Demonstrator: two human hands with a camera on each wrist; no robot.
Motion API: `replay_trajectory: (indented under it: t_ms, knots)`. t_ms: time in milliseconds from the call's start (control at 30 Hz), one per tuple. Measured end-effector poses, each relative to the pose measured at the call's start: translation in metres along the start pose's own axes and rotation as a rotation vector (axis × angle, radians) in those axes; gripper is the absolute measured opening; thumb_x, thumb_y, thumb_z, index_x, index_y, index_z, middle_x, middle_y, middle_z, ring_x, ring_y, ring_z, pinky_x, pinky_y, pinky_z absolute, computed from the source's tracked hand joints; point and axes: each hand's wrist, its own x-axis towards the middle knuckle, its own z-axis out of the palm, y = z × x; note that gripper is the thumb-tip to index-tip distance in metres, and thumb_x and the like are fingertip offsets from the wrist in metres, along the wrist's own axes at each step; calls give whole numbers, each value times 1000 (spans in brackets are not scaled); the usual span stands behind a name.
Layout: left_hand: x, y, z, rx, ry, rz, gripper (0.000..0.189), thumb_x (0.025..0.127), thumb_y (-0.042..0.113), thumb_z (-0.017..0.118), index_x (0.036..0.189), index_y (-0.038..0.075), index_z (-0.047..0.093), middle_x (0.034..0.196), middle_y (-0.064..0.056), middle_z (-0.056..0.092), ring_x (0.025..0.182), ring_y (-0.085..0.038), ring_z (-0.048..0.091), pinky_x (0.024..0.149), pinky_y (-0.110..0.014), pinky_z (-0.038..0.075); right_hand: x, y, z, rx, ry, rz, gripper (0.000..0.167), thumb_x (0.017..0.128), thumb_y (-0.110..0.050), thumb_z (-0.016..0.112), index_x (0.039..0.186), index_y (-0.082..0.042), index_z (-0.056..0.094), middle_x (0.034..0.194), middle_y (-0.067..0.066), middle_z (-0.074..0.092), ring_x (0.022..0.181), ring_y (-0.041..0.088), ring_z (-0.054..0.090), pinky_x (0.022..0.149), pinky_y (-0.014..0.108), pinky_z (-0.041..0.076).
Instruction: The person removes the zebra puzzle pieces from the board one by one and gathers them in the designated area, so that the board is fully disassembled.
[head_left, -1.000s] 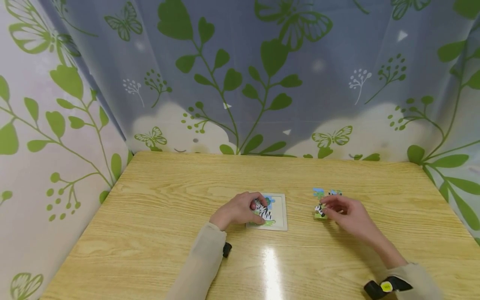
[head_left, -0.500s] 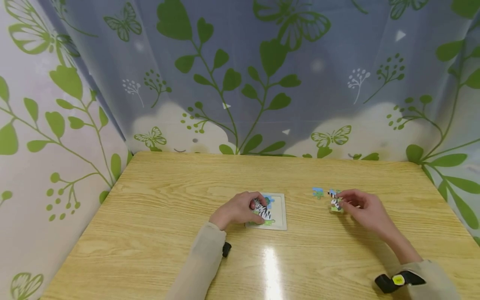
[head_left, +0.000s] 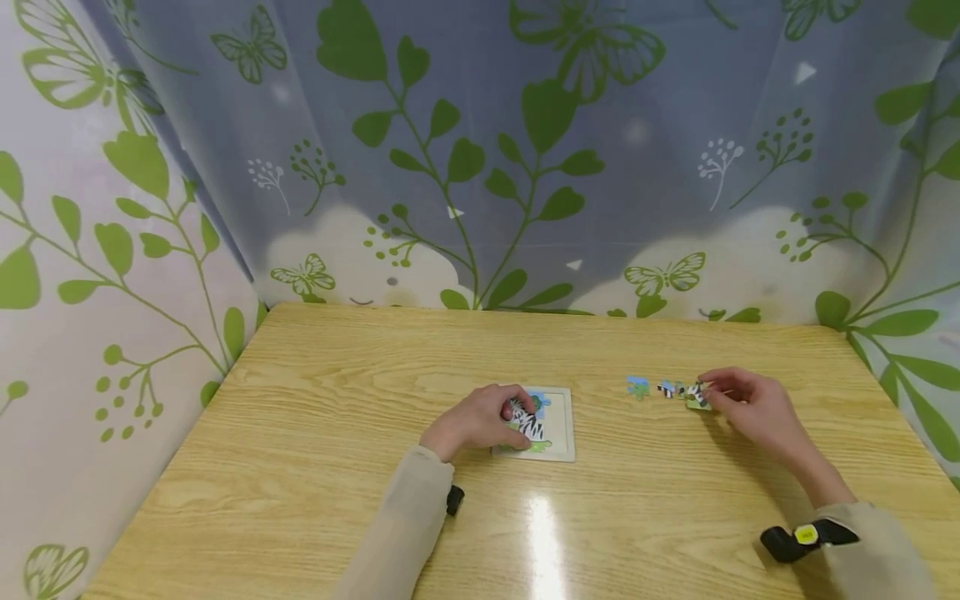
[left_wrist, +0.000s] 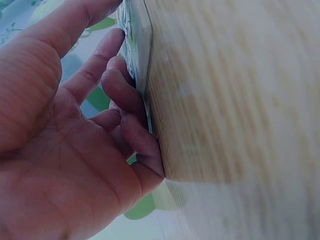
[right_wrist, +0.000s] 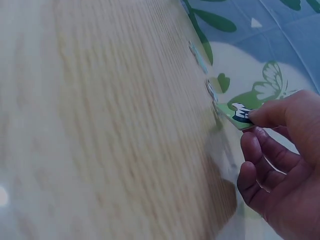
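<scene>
Glare on table [head_left: 315, 417], dim wrist views

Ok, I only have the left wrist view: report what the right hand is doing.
Observer: The right hand pinches a green puzzle piece with black-and-white print.
Operator: Tell me what lies near that piece.
Observer: In the head view, loose puzzle pieces lie on the table just left of it.
Operator: Now describe the right part of the puzzle tray.
Observer: Seen from the head, that part is bare, beside a zebra picture.
</scene>
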Motion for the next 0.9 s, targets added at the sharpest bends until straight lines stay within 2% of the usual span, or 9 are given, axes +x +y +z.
replay_trajectory:
  t_ms: [233,400,733,900]
  knots:
    - [0,1,0,10,0,4,33,87,20,83,116,20,66,84,0,44,76,-17,39,66,-31,35,10,11,-5,-12,-4,28,24,102,-15,62,119,0,68,96,15,69,70,2,61,54,26,51]
    - [0,1,-1,11,0,2,33,87,20,83,115,21,66,84,0,44,77,-17,40,67,-31,35,15,15,-6,-61,0,46,24,101,-18,62,118,0,69,97,16,70,70,-2,59,55,26,50]
    - [0,2,-1,37,3,2,34,86,22,83,115,22,66,87,0,45,80,-17,41,68,-31,35,16,21,-7,-72,-1,89,29,102,-20,62,121,1,68,109,23,69,75,-11,56,57,26,52]
    - [0,0,0,44,3,8,33,87,22,83,116,21,66,86,0,46,80,-16,41,69,-30,35,14,20,-6,-54,9,96,31,102,-21,62,122,1,67,112,25,69,75,-12,58,57,25,53]
